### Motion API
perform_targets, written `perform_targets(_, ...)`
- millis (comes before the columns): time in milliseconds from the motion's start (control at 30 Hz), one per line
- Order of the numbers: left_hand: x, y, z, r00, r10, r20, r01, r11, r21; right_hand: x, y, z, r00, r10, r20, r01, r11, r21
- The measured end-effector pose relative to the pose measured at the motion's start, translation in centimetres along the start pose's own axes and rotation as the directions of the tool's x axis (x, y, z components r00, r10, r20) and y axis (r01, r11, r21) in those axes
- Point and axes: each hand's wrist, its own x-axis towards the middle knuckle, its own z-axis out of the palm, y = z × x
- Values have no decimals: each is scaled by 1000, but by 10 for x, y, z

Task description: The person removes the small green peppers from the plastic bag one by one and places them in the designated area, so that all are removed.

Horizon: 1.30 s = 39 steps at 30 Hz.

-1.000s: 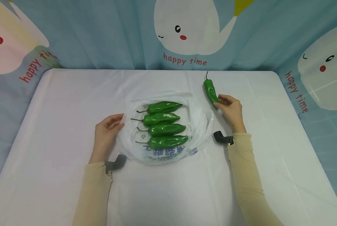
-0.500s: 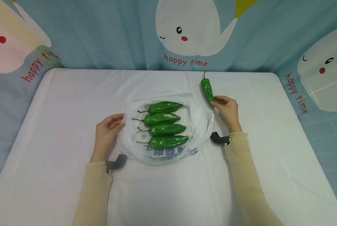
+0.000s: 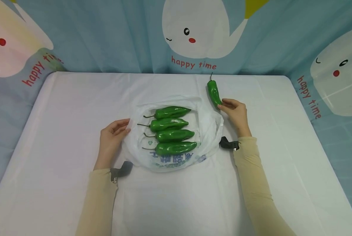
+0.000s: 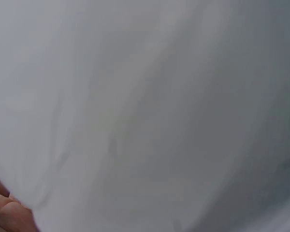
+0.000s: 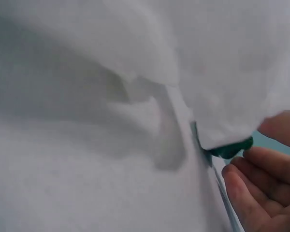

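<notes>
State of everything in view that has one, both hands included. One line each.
Plastic bag: mouth open, edge crumpled
Four green peppers: inside the bag, side by side, stems left
Fifth green pepper: outside the bag, stem pointing away from the person; lifted or resting, can't tell
Left hand: holding the bag's left edge
Right hand: pinching the fifth pepper's tip
White cloth: spread out, lightly creased
Curtain: hanging in folds

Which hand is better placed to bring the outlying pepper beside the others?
Probably the right hand: it pinches the outlying pepper; the left hand holds the left edge of the bag.
</notes>
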Motion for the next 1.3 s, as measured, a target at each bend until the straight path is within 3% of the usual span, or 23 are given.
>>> perform_targets(233, -1, 0, -1, 1000, -1, -4, 1, 1000, -5, -3, 4, -7, 998, 58, -14, -55, 984, 171)
perform_targets(533, -3, 0, -2, 1000, 2, -5, -2, 1000, -11, -7, 3, -9, 999, 54, -1, -52, 962, 266)
perform_targets(900, -1, 0, -3, 1000, 9, -4, -9, 1000, -25, -13, -20, -7, 997, -73, -21, 76, 965, 250)
perform_targets(1133, 2, -2, -3, 1000, 17, 0, -17, 999, -34, -26, -35, -1, 987, -155, 48, 134, 944, 302)
perform_targets(1300, 3, -1, -2, 999, 34, 3, -34, 999, -41, -35, -44, 4, 964, -239, 118, 193, 933, 305)
